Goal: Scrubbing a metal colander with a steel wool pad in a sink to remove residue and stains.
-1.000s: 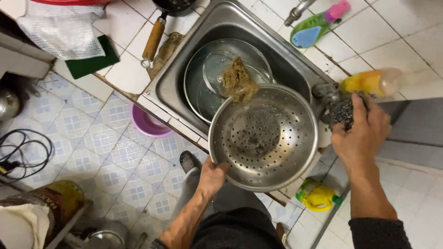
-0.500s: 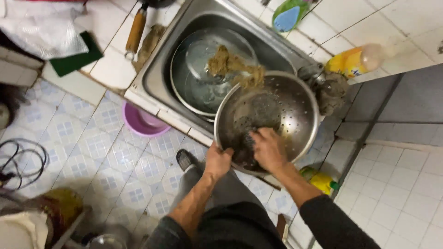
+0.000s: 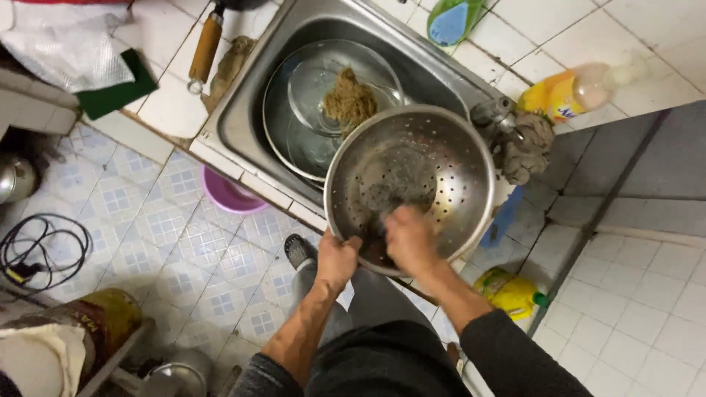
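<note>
We are gripping the steel colander point(image 3: 412, 184) rim with our left hand point(image 3: 337, 259), over the sink's point(image 3: 243, 110) front edge; right hand point(image 3: 409, 237) is pressing inside, blurred, grip unclear. Best keeping rim steady, scrubbing along the holes.

Dark sleeves pushed up forearms, grey trousers, dark shoe point(image 3: 298, 251).

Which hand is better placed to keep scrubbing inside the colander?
Right. The right hand is already inside the colander bowl, blurred, on its perforated wall. The left hand grips the near rim, steadying it over the sink, so it looks tied up.
</note>
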